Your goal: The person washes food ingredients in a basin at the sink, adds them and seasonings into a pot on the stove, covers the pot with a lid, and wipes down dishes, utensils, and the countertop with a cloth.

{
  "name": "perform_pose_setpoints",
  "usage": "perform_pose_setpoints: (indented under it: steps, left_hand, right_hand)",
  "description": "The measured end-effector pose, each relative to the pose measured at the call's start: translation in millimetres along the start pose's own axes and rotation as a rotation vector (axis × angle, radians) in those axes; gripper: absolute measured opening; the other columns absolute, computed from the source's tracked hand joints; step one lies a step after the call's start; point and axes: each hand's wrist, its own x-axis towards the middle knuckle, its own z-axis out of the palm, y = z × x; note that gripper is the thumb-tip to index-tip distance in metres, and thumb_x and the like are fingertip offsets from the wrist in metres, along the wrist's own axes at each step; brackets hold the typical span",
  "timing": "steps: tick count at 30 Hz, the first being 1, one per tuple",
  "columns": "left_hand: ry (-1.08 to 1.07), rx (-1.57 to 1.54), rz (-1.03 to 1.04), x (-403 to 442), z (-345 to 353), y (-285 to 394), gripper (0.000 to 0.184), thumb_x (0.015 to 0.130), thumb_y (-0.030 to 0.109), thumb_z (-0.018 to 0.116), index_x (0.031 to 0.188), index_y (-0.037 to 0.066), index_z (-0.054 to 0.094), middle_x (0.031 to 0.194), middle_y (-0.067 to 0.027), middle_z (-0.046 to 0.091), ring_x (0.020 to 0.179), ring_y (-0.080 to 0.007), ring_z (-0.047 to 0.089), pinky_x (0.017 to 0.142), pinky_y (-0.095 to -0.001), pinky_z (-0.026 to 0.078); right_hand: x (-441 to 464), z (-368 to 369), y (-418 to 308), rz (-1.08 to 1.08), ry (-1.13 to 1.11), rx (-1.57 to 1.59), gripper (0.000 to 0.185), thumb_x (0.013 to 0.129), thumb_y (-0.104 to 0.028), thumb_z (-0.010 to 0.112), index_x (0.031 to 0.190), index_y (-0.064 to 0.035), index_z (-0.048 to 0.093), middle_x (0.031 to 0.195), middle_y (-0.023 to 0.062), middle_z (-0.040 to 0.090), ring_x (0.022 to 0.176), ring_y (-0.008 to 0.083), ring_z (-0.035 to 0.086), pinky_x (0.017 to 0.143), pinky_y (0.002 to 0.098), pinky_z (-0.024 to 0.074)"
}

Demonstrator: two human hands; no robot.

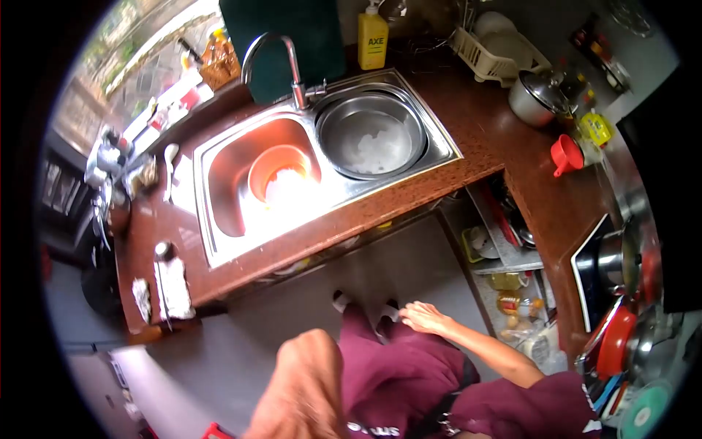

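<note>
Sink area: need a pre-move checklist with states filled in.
1. Right hand empty: ok, nothing seen in it.
2. Left hand empty: cannot tell, raised close to the camera with its fingers hidden.
3. Orange bowl inside the left half of the sink: ok.
4. Orange bowl's contents readable: not ok, glare washes out its inside.
5. Metal pan inside the right half: ok.
6. Soap bottle upright behind the sink: ok.
</note>
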Motion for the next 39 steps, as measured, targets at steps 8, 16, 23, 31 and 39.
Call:
perform_pose_setpoints:
  steps: [8, 16, 23, 31, 39]
  left_hand:
    - [0.026, 0.053, 0.028, -27.6, -10.3, 49.7, 0.048, 0.080, 0.024, 0.059, 0.119, -0.001, 0.048, 0.114, -0.0158, 0.053, 0.101, -0.0289, 0.054, 0.087, -0.0345, 0.044]
    - [0.006, 0.182, 0.095, -64.3, -30.8, 135.8, 0.049, 0.080, 0.025, 0.059, 0.120, -0.001, 0.047, 0.116, -0.0162, 0.052, 0.101, -0.0305, 0.054, 0.086, -0.0350, 0.044]
    - [-0.012, 0.231, 0.129, -97.0, -56.4, 203.4, 0.050, 0.080, 0.025, 0.059, 0.121, 0.000, 0.046, 0.118, -0.0166, 0.050, 0.101, -0.0319, 0.054, 0.085, -0.0354, 0.044]
    - [-0.061, 0.248, 0.181, -116.7, -83.4, 257.5, 0.051, 0.081, 0.026, 0.058, 0.122, 0.000, 0.045, 0.121, -0.0170, 0.049, 0.101, -0.0334, 0.053, 0.084, -0.0360, 0.045]
    - [-0.402, 0.278, -0.015, -95.9, -105.5, 311.7, 0.052, 0.081, 0.026, 0.058, 0.124, 0.001, 0.044, 0.123, -0.0175, 0.048, 0.101, -0.0350, 0.053, 0.083, -0.0365, 0.046]
  right_hand:
    - [48.3, -68.1, -51.3, -0.097, 0.004, 0.008, 0.022, 0.080, -0.020, 0.055, 0.099, -0.0087, 0.056, 0.087, 0.0109, 0.056, 0.085, 0.0290, 0.055, 0.074, 0.0396, 0.0461]
    - [191.5, -145.8, -146.5, -0.252, 0.337, 0.343, 0.015, 0.079, -0.012, 0.056, 0.089, -0.0025, 0.062, 0.080, 0.0136, 0.060, 0.079, 0.0287, 0.059, 0.071, 0.0355, 0.0464]
    - [363.8, -102.9, -156.0, 0.206, 0.161, 0.735, 0.033, 0.081, -0.022, 0.059, 0.104, 0.0015, 0.055, 0.077, 0.0064, 0.055, 0.066, 0.0151, 0.054, 0.062, 0.0274, 0.0476]
    - [503.9, -22.2, -95.9, 0.669, -0.051, 1.578, 0.044, 0.074, -0.015, 0.064, 0.110, 0.0015, 0.047, 0.101, 0.0190, 0.058, 0.094, 0.0375, 0.057, 0.075, 0.0521, 0.0490]
    - [494.2, 7.1, -115.6, 0.680, 0.000, 1.757, 0.040, 0.075, -0.015, 0.058, 0.111, -0.0110, 0.041, 0.090, 0.0157, 0.053, 0.069, 0.0314, 0.057, 0.051, 0.0465, 0.0486]
